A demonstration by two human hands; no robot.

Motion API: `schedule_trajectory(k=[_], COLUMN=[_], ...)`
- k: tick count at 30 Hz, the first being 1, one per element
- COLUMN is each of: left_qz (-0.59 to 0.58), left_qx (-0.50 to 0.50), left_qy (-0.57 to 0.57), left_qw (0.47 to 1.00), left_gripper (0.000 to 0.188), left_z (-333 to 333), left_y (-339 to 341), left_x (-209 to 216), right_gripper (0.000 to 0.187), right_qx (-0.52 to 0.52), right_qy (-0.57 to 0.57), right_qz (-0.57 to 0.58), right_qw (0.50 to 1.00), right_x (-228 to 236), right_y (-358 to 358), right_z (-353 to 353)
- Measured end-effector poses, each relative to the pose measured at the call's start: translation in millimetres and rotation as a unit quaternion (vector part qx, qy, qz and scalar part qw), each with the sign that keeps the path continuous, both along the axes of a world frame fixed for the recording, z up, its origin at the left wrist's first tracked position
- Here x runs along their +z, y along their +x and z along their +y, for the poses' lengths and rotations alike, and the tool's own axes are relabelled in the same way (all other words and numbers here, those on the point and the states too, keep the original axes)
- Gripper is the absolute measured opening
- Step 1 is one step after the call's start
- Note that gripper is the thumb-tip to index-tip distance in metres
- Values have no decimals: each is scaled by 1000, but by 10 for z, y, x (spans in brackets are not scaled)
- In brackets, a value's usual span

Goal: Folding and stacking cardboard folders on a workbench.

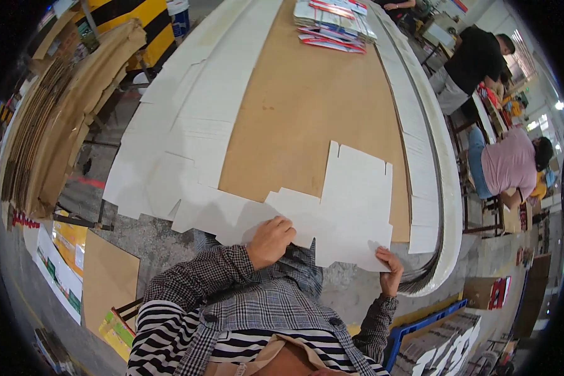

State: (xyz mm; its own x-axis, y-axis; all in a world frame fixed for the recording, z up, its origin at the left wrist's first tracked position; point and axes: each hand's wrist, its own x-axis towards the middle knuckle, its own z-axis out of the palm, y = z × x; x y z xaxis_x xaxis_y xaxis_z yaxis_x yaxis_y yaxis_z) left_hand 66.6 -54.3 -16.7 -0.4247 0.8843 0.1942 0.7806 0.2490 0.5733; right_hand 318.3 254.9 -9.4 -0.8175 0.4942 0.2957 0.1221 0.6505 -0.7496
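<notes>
A white die-cut cardboard box blank (356, 207), flat with slots and flaps, lies over the near edge of the table in front of me. My left hand (272, 240) is closed at the near edge of its left part, fingers curled and the tips partly hidden. At the lower right corner, my right hand (390, 271) pinches the blank, with fingers on top and the thumb out of sight. More white cardboard (213, 210) extends leftward from beside my left hand, overlapping the table edge.
Brown board (313, 106) covers the table's middle. Flat printed packages (335, 25) are stacked at its far end. A thick row of white blanks (448, 207) curves along the right side. Brown cardboard sheets (50, 138) stand at left; a blue pallet (413, 326) holds stacks at lower right. Co-workers (473, 66) are beyond.
</notes>
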Motion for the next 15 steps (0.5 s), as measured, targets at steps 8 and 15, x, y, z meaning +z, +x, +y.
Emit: schedule_trajectory(k=[8,15], left_qz=[-152,-69], left_qx=[80,21], left_qy=[-124,7], left_qw=[977,997], left_gripper=[25,36], left_z=[367,690], left_y=[-321,30], left_x=[214,44], right_gripper=[46,29], right_qx=[-107,-174], right_qy=[-60,205], right_qz=[-163,-103], right_qw=[979,958], right_x=[5,-107], right_y=[-200,-653], right_z=[347,29])
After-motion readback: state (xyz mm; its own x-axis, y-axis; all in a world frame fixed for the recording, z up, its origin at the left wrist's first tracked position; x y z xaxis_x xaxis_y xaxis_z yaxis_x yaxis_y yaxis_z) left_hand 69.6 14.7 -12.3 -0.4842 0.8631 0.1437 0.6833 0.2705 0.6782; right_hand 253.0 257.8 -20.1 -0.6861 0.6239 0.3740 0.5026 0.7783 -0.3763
